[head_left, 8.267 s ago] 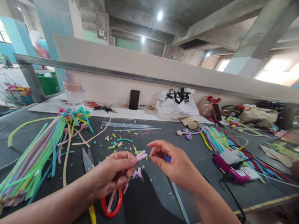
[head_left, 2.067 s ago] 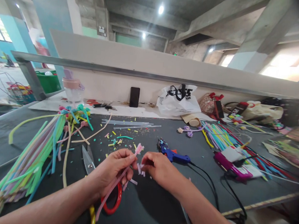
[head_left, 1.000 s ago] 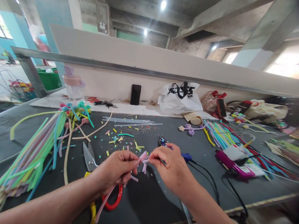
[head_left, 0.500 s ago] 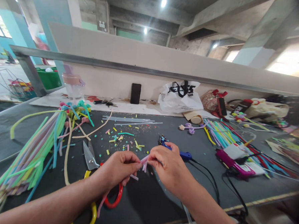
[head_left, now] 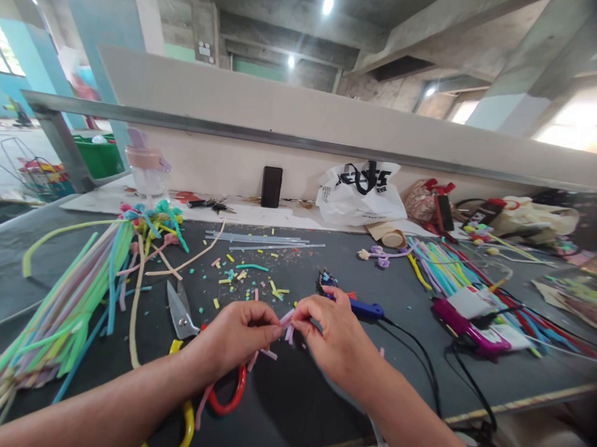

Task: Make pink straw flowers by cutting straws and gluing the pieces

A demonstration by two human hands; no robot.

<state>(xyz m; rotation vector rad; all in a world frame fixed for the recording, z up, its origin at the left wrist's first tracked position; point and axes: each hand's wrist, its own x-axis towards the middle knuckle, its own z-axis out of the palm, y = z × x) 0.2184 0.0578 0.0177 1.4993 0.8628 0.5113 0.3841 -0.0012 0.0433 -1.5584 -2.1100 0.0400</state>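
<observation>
A short lilac pipe cleaner piece (head_left: 287, 318) is pinched between my two hands over the dark tabletop. My left hand (head_left: 243, 331) is closed on its left end with thumb and forefinger. My right hand (head_left: 327, 332) grips the other end, its fingertips almost touching the left ones. More lilac and pink ends (head_left: 269, 354) stick out below my left fingers. Under my left wrist lie big scissors (head_left: 181, 314) with red and yellow handles, blades spread. Just beyond my right hand rests a blue corded tool (head_left: 367, 309), partly hidden by the hand.
A bundle of pastel pipe cleaners (head_left: 69, 298) lies at left, another bunch (head_left: 441, 264) at right beside a magenta corded tool (head_left: 468, 329). Small cut scraps (head_left: 240, 277) and clear sticks (head_left: 262, 239) are scattered ahead. A phone (head_left: 271, 187) and white bag (head_left: 360, 197) stand behind.
My right hand has shifted very slightly left and its fingers have re-gripped closer to the left fingertips. The left hand has barely moved.
</observation>
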